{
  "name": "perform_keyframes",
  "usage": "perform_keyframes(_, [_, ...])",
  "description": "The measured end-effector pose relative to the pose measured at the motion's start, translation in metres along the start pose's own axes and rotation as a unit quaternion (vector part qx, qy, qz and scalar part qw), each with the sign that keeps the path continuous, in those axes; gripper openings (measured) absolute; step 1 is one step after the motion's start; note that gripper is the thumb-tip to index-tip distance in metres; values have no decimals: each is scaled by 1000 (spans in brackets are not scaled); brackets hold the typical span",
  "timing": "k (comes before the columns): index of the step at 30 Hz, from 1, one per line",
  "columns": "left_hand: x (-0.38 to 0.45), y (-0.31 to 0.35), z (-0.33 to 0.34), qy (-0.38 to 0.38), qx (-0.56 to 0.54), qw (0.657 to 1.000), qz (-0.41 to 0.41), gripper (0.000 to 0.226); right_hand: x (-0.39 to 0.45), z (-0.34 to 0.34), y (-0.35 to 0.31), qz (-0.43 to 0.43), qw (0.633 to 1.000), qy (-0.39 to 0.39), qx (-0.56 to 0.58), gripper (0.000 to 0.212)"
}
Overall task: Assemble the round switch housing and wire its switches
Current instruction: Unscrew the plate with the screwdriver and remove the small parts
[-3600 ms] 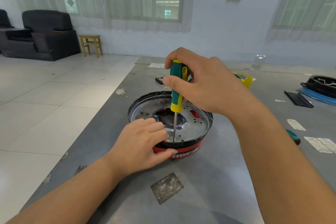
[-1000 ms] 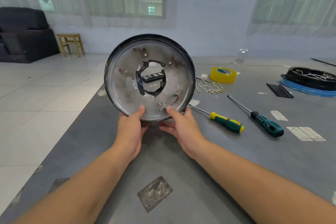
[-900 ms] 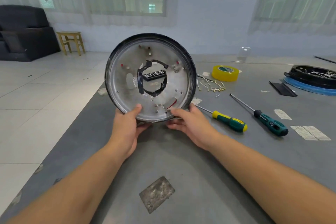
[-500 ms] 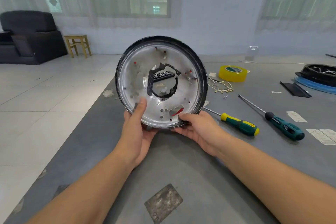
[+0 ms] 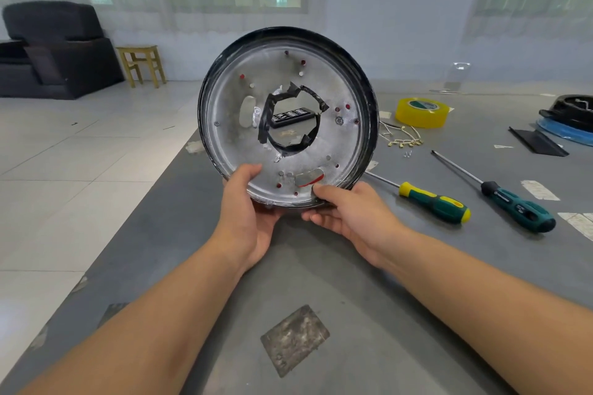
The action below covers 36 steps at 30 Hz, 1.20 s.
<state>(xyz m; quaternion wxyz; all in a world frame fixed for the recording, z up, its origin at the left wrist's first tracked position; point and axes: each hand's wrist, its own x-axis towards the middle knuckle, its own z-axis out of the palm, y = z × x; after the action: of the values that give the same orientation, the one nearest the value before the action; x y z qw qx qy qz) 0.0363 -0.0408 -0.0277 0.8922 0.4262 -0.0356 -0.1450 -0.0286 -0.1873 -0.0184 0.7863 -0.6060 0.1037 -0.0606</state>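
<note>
The round switch housing, a black-rimmed metal pan with a silver perforated plate and a taped central hole, is held upright above the grey table, its open face toward me. My left hand grips its lower rim, thumb lying on the plate. My right hand grips the lower right rim, thumb by an oval slot showing red. Through the central hole a black switch strip shows on the table behind.
To the right on the table lie a yellow-green screwdriver, a dark teal screwdriver, loose white wires, a yellow tape roll and a second black housing on a blue ring. The table's left edge drops to tiled floor.
The screwdriver has been laid on the table and the housing lifted upright in both hands. Over the last second it has been turned, and my left thumb slid along the plate.
</note>
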Motion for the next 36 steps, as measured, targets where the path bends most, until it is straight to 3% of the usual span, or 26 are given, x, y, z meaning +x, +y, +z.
perform_keyframes(4, [-4, 1, 1, -17, 11, 1000, 8, 59, 1, -1, 1, -11, 1000, 21, 15, 12])
perform_keyframes(8, [-2, 13, -10, -105, -22, 994, -17, 98, 5, -1, 2, -6, 999, 34, 36, 14])
perform_keyframes(10, [1, 15, -13, -85, -56, 994, -48, 114, 7, 0, 2, -4, 998, 41, 43, 14])
perform_keyframes(16, [10, 0, 14, 54, -78, 995, -37, 83, 9, 5, 2, -10, 995, 84, 44, 13])
perform_keyframes(20, [8, -11, 34, 93, -123, 988, 2, 74, 9, 5, 7, -34, 995, 93, 20, 16])
perform_keyframes(25, [8, -14, 34, 98, -178, 979, 29, 63, 8, 4, 11, -59, 995, 63, -48, 18])
perform_keyframes(36, [16, -17, 28, 84, -202, 975, 34, 66, 10, 3, 14, -78, 994, 56, -58, 16])
